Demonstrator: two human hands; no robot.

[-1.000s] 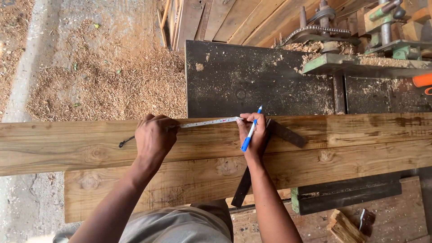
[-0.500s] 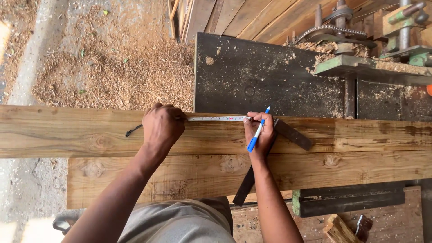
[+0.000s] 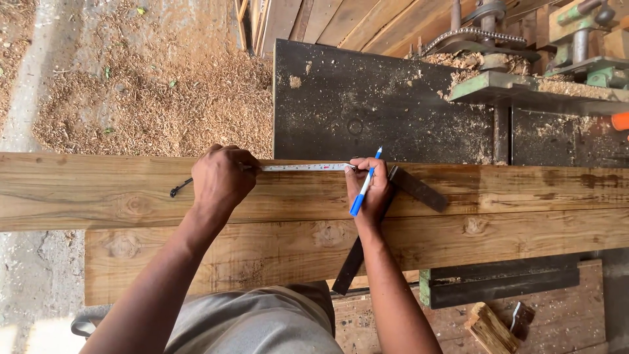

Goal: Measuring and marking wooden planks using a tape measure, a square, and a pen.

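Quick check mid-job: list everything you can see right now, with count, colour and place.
planks: two, tan, stacked across the middle
tape: one, white, along upper plank's far edge
pen: one, blue and white, in right hand
square: one, dark, lying across both planks under the right hand
machine table: one, black, dusty, behind planks
sawdust: tan, ground upper left
left hand: on tape's left end
right hand: holding pen, on tape's right end
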